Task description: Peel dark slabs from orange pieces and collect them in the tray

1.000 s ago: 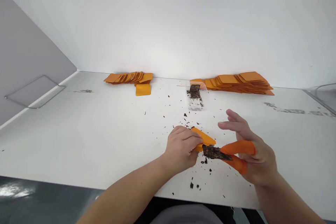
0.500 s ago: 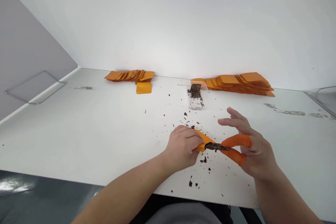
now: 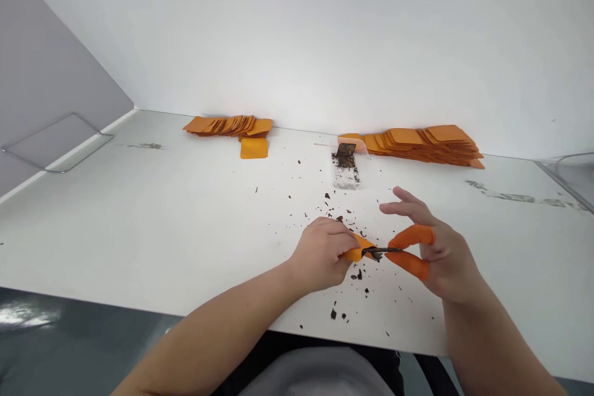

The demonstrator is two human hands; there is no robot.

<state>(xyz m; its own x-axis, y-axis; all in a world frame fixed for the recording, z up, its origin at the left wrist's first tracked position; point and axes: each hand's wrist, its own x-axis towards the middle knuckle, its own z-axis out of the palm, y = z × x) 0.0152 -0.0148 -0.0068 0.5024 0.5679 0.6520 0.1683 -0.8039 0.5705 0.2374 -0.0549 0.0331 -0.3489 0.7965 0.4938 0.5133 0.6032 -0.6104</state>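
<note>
From the head view, my right hand point(image 3: 443, 257) pinches a dark slice point(image 3: 383, 250) at the mouth of the orange pouch point(image 3: 356, 253) in my left hand point(image 3: 323, 255).
The slice shows edge-on, thin, flat and blackish brown, its near end between my right thumb and forefinger, both in orange finger covers point(image 3: 411, 235), my other right fingers spread; its far end meets the pouch's gaping mouth, and how deep it goes I cannot tell. My left fingers press round the small, matt pouch, hiding much of it. Dark flakes point(image 3: 333, 314) lie scattered around my grip; beyond it stands a clear holder point(image 3: 347, 186) with more dark pieces, between two rows of orange pouches point(image 3: 427, 145).
</note>
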